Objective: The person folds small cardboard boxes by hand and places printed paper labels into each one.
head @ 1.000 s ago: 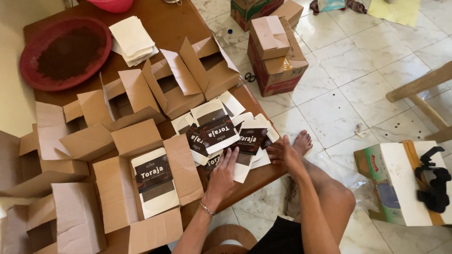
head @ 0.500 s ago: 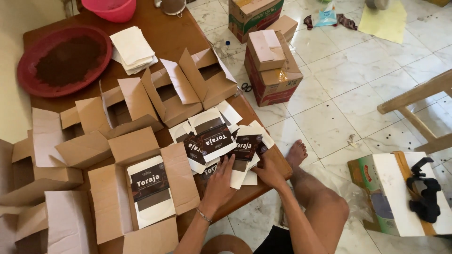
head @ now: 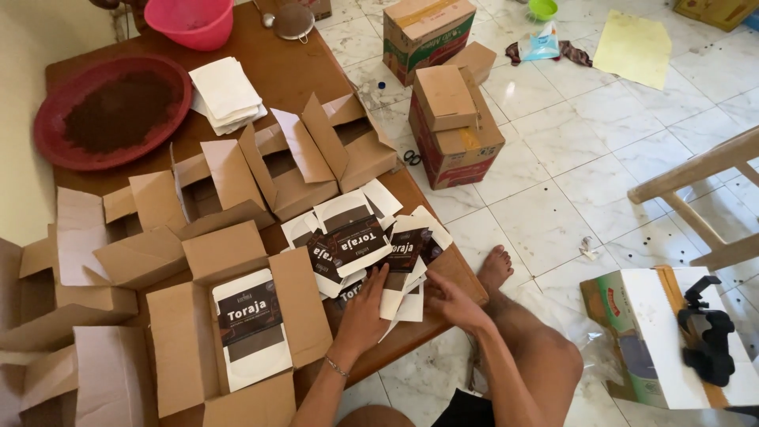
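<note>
A loose pile of white pouches with dark brown labels (head: 356, 241) lies near the front right corner of a brown wooden table (head: 304, 67). My left hand (head: 365, 307) rests flat on the near edge of the pile, fingers spread over a pouch. My right hand (head: 452, 299) touches the pile's right side, fingers on a pouch. An open cardboard box (head: 198, 348) at the front left holds one such pouch (head: 251, 326) lying face up.
Several open empty cardboard boxes (head: 308, 162) crowd the table's middle and left. A red tray of dark grounds (head: 115, 111), a stack of white pouches (head: 227, 93) and a pink bowl (head: 194, 20) sit at the back. Taped cartons (head: 455, 119) stand on the tiled floor; my bare foot (head: 496, 269) is by the table.
The view has shifted slightly. Both hands stay on the pouch pile, my right hand moving a little nearer along its right edge.
</note>
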